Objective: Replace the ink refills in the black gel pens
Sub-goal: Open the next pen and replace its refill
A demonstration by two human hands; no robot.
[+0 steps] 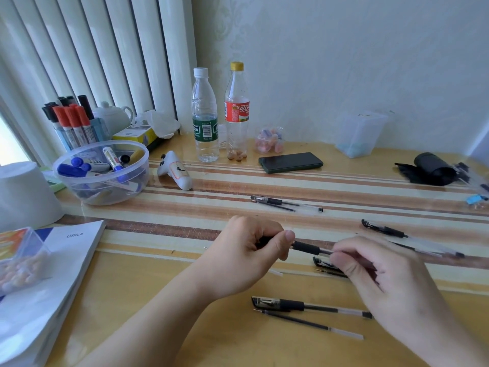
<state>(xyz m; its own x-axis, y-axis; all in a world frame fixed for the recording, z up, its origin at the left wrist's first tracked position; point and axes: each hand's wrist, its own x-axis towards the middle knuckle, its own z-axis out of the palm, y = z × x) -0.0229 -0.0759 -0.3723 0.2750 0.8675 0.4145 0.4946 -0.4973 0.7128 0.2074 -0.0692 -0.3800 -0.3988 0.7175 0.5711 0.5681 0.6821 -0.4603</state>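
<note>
I hold one black gel pen (307,247) level above the desk between both hands. My left hand (254,250) pinches its tip end, and my right hand (375,271) grips the clear barrel end. Under my right hand lies a pen cap (324,263) with part of a refill. Nearer me lie a capped gel pen (309,305) and a loose refill (307,323) side by side. Another pen with a refill (284,202) lies farther away. To the right rests one more pen (383,229), with a further one behind my right hand.
A clear tub of markers (102,172) and a marker holder (70,120) stand at back left. Two bottles (221,115), a white remote (176,170), a phone (290,162) and a black pouch (430,169) line the back. A booklet (53,276) lies at left.
</note>
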